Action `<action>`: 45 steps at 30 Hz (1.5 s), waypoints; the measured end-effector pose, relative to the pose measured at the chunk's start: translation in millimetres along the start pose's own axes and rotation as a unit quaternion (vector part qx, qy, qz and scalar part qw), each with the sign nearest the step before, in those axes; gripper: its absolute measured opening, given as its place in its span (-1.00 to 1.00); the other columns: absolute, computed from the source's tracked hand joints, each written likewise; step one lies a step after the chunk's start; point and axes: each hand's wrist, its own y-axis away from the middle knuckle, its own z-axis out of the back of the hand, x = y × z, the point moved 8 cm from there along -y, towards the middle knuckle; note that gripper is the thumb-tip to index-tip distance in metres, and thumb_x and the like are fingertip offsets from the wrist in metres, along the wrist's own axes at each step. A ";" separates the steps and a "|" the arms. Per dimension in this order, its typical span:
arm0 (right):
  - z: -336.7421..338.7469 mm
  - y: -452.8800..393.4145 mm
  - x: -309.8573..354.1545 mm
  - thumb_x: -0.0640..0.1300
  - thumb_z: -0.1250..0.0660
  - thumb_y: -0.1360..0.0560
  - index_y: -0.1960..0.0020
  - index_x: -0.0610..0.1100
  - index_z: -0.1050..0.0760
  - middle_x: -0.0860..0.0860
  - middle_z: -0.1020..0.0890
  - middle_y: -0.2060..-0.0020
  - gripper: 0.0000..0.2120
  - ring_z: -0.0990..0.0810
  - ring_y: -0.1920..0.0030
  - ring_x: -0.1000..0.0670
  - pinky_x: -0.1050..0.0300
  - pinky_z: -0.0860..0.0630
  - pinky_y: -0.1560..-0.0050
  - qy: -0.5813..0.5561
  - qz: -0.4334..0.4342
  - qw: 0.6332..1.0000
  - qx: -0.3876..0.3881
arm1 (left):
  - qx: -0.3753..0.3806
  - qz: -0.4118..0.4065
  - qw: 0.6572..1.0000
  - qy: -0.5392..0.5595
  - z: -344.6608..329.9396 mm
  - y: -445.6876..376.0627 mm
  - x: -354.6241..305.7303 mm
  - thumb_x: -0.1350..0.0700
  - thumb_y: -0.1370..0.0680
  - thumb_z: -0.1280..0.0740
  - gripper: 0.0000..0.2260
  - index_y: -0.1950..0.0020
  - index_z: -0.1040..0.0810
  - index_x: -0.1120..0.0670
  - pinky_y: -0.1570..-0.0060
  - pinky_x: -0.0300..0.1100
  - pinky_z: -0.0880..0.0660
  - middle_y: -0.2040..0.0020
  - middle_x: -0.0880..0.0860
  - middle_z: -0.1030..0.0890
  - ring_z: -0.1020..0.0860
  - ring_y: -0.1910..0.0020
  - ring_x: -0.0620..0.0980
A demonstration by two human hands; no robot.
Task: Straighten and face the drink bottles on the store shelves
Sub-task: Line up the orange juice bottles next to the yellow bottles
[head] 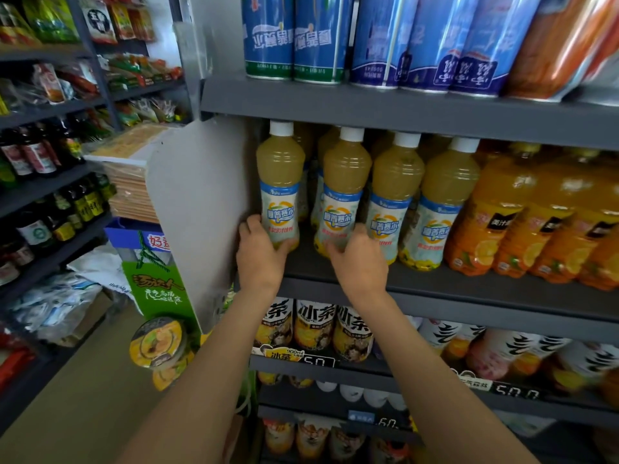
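Facing step under way: left hand (259,254) is gripping the end juice bottle (280,185) low; right hand (356,259) is curling round the second bottle (345,199). Next, probably, labels need turning forward.

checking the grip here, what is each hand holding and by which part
The left hand grips the leftmost yellow juice bottle at its base. The right hand grips the second yellow juice bottle near its base, fingers curled around the lower label.
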 end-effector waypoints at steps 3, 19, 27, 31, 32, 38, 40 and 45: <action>-10.6 -0.1 -6.4 -0.02 -0.34 -0.52 -0.18 -0.25 -0.37 -0.19 -0.58 -0.07 -0.62 -0.54 -0.11 -0.20 -0.04 -0.49 0.04 -0.049 -0.035 0.998 0.020 | 0.037 -0.013 0.999 -0.017 0.2 -2.5 -3.1 0.16 -0.48 -0.41 -0.49 -0.34 -0.30 0.24 -0.14 -0.02 -0.36 -0.29 0.21 -0.40 -0.42 -0.26 0.19; -21.4 1.7 11.7 0.01 -0.29 -0.54 -0.31 -0.26 -0.27 -0.21 -0.55 -0.14 -0.51 -0.54 -0.16 -0.22 -0.09 -0.50 -0.02 -0.020 -0.037 0.998 0.043 | 0.088 -0.034 0.996 0.003 -10.5 -6.8 -3.4 0.24 -0.53 -0.33 -0.48 -0.43 -0.23 0.23 -0.20 -0.04 -0.35 -0.34 0.22 -0.35 -0.38 -0.31 0.17; -18.2 6.5 11.8 -0.03 -0.27 -0.56 -0.26 -0.26 -0.26 -0.22 -0.55 -0.12 -0.58 -0.55 -0.13 -0.22 -0.04 -0.49 0.02 -0.019 -0.024 0.998 0.046 | 0.111 -0.046 0.992 -0.036 -13.4 -7.2 -6.0 0.22 -0.55 -0.30 -0.50 -0.44 -0.20 0.22 -0.18 -0.05 -0.36 -0.33 0.21 -0.34 -0.38 -0.30 0.16; -18.5 8.8 11.9 -0.02 -0.23 -0.58 -0.27 -0.25 -0.24 -0.20 -0.56 -0.11 -0.60 -0.56 -0.12 -0.21 -0.02 -0.49 0.03 0.008 -0.027 0.999 0.037 | 0.121 -0.045 0.991 -0.028 -18.0 -8.0 -5.3 0.23 -0.55 -0.29 -0.49 -0.45 -0.17 0.23 -0.20 -0.04 -0.36 -0.35 0.22 -0.31 -0.38 -0.30 0.16; -19.5 7.5 12.2 -0.03 -0.22 -0.59 -0.27 -0.25 -0.24 -0.20 -0.56 -0.11 -0.61 -0.56 -0.12 -0.21 -0.03 -0.49 0.02 0.012 -0.029 0.999 0.040 | 0.117 -0.042 0.992 -0.024 -19.0 -8.0 -5.0 0.23 -0.55 -0.28 -0.48 -0.46 -0.17 0.23 -0.19 -0.03 -0.36 -0.35 0.22 -0.31 -0.38 -0.30 0.17; -22.6 4.2 10.4 -0.04 -0.22 -0.59 -0.26 -0.27 -0.25 -0.23 -0.55 -0.13 -0.62 -0.55 -0.14 -0.22 -0.07 -0.49 -0.02 -0.007 -0.039 0.998 0.049 | 0.084 -0.023 0.996 -0.005 -20.9 1.1 -3.6 0.24 -0.58 -0.24 -0.41 -0.52 -0.02 0.24 -0.27 0.01 -0.32 -0.43 0.23 -0.23 -0.31 -0.36 0.19; -13.9 6.9 6.8 -0.06 -0.22 -0.59 -0.29 -0.26 -0.27 -0.22 -0.57 -0.10 -0.62 -0.56 -0.11 -0.21 -0.06 -0.51 0.01 -0.017 -0.024 0.999 0.038 | -0.019 -0.047 0.999 -0.003 -4.9 14.7 -10.4 0.30 -0.54 -0.27 -0.44 -0.49 -0.11 0.28 -0.32 0.03 -0.30 -0.43 0.27 -0.23 -0.27 -0.39 0.22; 61.2 22.9 -17.3 -0.13 -0.32 -0.54 -0.15 -0.26 -0.45 -0.15 -0.59 0.06 -0.74 -0.60 0.10 -0.13 0.15 -0.37 0.29 -0.059 0.069 0.974 -0.208 | -0.052 -0.199 0.978 0.020 -13.8 45.7 -55.6 0.32 -0.48 -0.32 -0.59 -0.33 -0.37 0.26 -0.20 0.03 -0.45 -0.24 0.24 -0.42 -0.42 -0.25 0.17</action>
